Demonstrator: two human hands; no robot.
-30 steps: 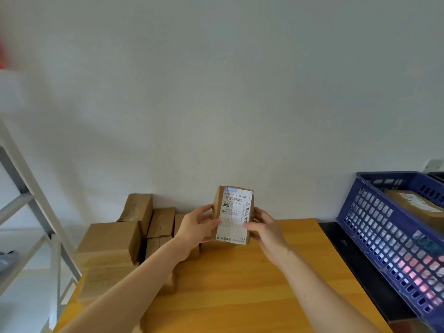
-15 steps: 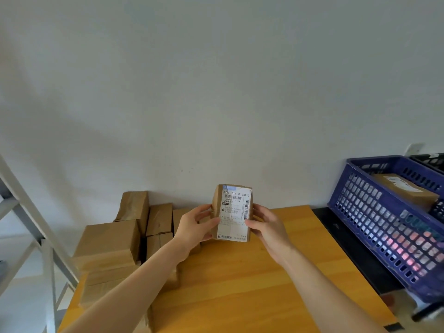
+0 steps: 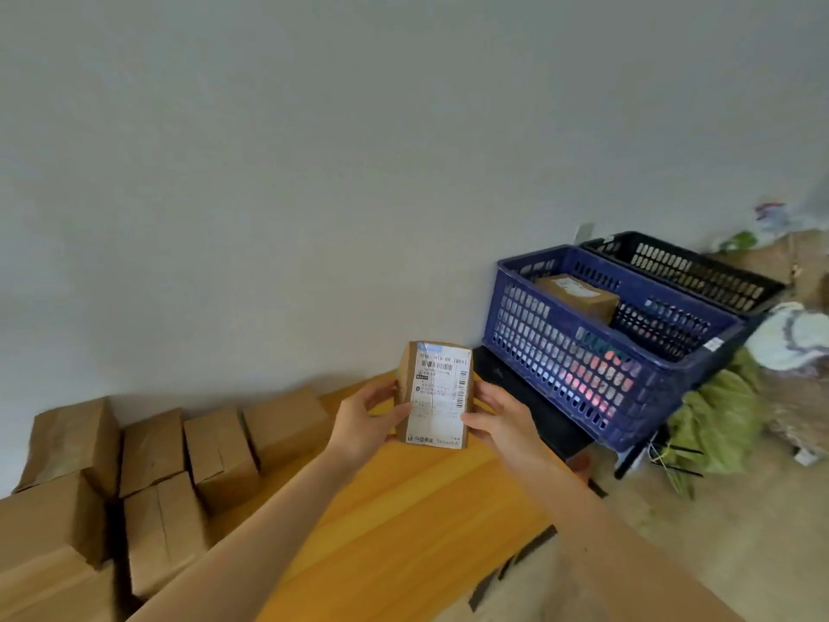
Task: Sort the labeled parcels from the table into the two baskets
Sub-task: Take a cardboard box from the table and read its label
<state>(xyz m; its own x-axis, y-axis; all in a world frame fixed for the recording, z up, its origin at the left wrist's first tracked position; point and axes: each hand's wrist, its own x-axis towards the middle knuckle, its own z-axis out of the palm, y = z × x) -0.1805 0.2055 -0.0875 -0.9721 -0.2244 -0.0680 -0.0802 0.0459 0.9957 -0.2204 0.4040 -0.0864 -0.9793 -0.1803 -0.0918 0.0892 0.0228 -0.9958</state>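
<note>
I hold a small brown cardboard parcel (image 3: 436, 392) upright above the wooden table (image 3: 403, 523), its white shipping label facing me. My left hand (image 3: 363, 419) grips its left edge and my right hand (image 3: 502, 419) grips its right edge. To the right stands a blue plastic basket (image 3: 583, 374) with one labeled brown parcel (image 3: 578, 296) inside. Behind it sits a black basket (image 3: 682, 267); its inside is mostly hidden. Several brown parcels (image 3: 220, 455) are stacked at the table's left side against the wall.
The baskets rest on a low black stand (image 3: 529, 406) right of the table. Green bags (image 3: 717, 424) and white bundles (image 3: 794, 334) lie on the floor beyond the baskets. A grey wall rises directly behind the table.
My view has swung right and tilted, bringing both baskets and the floor clutter into sight. Both hands still hold the parcel the same way.
</note>
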